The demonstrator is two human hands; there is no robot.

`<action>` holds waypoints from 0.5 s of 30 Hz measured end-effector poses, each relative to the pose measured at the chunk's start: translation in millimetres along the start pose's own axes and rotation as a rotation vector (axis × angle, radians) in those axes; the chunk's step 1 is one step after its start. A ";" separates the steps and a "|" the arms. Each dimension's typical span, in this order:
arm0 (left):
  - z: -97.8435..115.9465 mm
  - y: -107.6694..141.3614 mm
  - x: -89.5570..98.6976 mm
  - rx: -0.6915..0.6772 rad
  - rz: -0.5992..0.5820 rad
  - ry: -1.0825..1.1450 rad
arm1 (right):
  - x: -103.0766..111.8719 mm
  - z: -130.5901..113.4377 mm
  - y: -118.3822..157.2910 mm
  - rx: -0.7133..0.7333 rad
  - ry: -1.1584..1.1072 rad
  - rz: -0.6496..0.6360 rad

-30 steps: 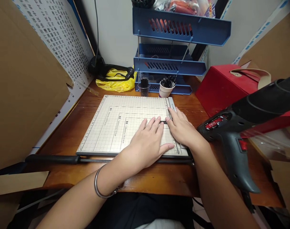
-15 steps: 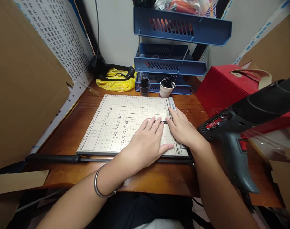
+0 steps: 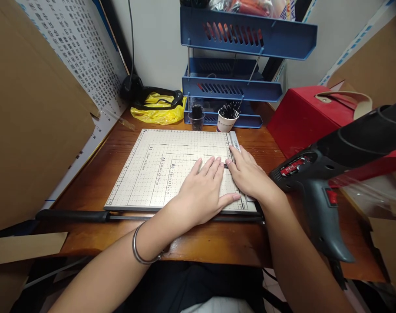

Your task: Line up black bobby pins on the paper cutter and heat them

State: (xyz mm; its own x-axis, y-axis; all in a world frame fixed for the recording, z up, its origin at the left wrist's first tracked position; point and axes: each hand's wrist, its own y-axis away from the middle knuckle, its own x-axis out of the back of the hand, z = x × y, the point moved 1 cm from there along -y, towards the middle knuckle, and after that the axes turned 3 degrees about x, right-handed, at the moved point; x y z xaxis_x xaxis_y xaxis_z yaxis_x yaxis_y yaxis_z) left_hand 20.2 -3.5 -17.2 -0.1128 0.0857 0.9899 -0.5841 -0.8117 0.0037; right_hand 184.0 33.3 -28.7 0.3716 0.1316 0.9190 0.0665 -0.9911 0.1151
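A cream paper cutter [image 3: 136, 178] printed with a grid and paper-size marks lies flat on the desk. My left hand [image 3: 202, 187] rests palm down on its right half, fingers stretched out and thumb toward the right. Just beside it, my right hand [image 3: 248, 171] lies flat over the cutter's right edge, across the ruler strip [image 3: 234, 138]. A small dark piece shows between the fingertips of both hands; most of it is hidden. The cutter's black handle [image 3: 72, 215] is down along the near edge, with its arm running to the right.
A grey heat gun [image 3: 318, 204] stands close to my right forearm, before a red box [image 3: 292, 113]. Blue tiered trays [image 3: 230, 87] rise at the back. Two cups, one clear [image 3: 196, 121] and one paper [image 3: 224, 124], hold thin black sticks. A yellow bag [image 3: 159, 115] lies back left.
My left hand has shifted slightly to the right and away from me on the cutter, its thumb reaching nearer the right edge. My right hand stays in place.
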 end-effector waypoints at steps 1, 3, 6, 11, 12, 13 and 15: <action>0.0 0.0 0.1 0.004 -0.007 0.005 | -0.1 0.3 -0.4 0.001 -0.001 -0.002; 0.4 0.0 0.3 0.018 -0.020 0.008 | -0.1 0.9 -1.0 -0.001 -0.007 -0.006; 1.7 -0.2 -0.3 0.030 -0.037 0.008 | 0.2 1.5 -1.6 0.002 -0.019 -0.016; 2.1 -1.2 -1.2 0.050 -0.060 0.016 | 0.8 1.8 -1.7 0.008 -0.028 -0.022; 2.1 -1.4 -1.0 0.054 -0.064 0.017 | 0.8 1.9 -1.8 0.007 -0.030 -0.022; 2.1 -1.5 -0.5 0.056 -0.066 0.018 | 0.7 2.0 -1.8 0.007 -0.032 -0.023; 2.0 -1.4 0.6 0.066 -0.064 0.015 | 0.3 2.3 -2.1 0.006 -0.033 -0.024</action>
State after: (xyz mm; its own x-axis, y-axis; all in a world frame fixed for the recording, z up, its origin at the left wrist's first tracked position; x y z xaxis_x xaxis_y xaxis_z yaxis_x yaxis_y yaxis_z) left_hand 22.5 -3.5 -16.3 -0.0895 0.1467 0.9851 -0.5367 -0.8403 0.0764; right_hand 186.1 35.5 -29.6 0.4003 0.1558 0.9030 0.0815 -0.9876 0.1343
